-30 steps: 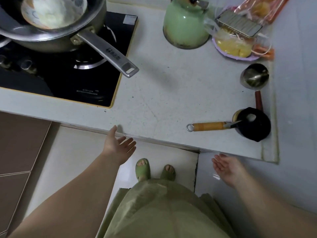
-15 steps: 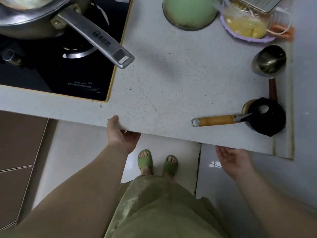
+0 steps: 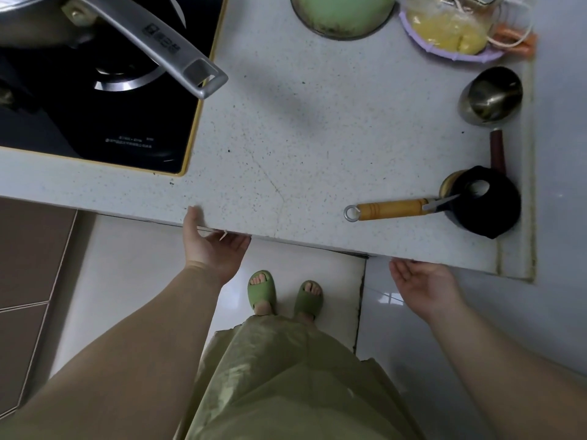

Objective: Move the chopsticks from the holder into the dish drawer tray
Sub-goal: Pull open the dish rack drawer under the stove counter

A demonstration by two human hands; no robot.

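Nothing is held in either hand. The left hand (image 3: pixel 212 249) is open, palm up, its thumb laid on the near edge of the counter (image 3: pixel 317 154) and its fingers hidden beneath that edge. The right hand (image 3: pixel 422 281) is open too, palm up, its fingertips hidden under the counter edge further right. No chopsticks, holder or drawer tray can be seen. On the counter, a pan handle (image 3: pixel 165 49) juts out over the black stove (image 3: pixel 95 122) at far left. A green kettle (image 3: pixel 343 14) and a purple plate (image 3: pixel 489 55) of yellow food are seen at the far side. At right, a steel cup (image 3: pixel 492 96) stands beyond a black pot (image 3: pixel 482 204), with an orange-handled tool (image 3: pixel 390 209) touching the pot.
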